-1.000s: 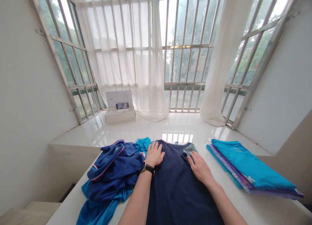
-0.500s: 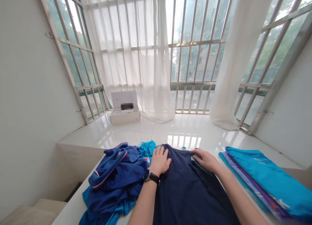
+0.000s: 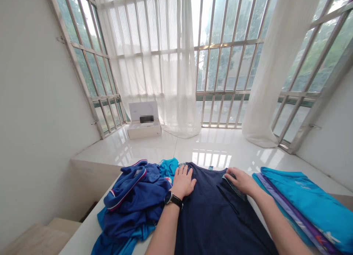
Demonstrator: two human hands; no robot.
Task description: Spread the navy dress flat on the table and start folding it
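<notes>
A navy shirt (image 3: 215,218) lies spread flat on the white table (image 3: 82,236) in front of me. My left hand (image 3: 183,182), with a black watch on its wrist, presses flat on the shirt's upper left part, fingers apart. My right hand (image 3: 240,180) grips the shirt's upper right edge, where a patterned teal lining shows, and folds it inward. A heap of crumpled blue garments (image 3: 132,203) lies just left of my left hand.
A stack of folded turquoise and purple shirts (image 3: 303,207) sits at the right of the table. Beyond the table is a glossy white raised floor with an open white box (image 3: 143,125), sheer curtains (image 3: 154,60) and barred windows. A white wall stands at the left.
My right hand went from lying flat on the shirt to closing on its upper right edge and pulling it over. The left hand stayed in place. The camera shifted slightly.
</notes>
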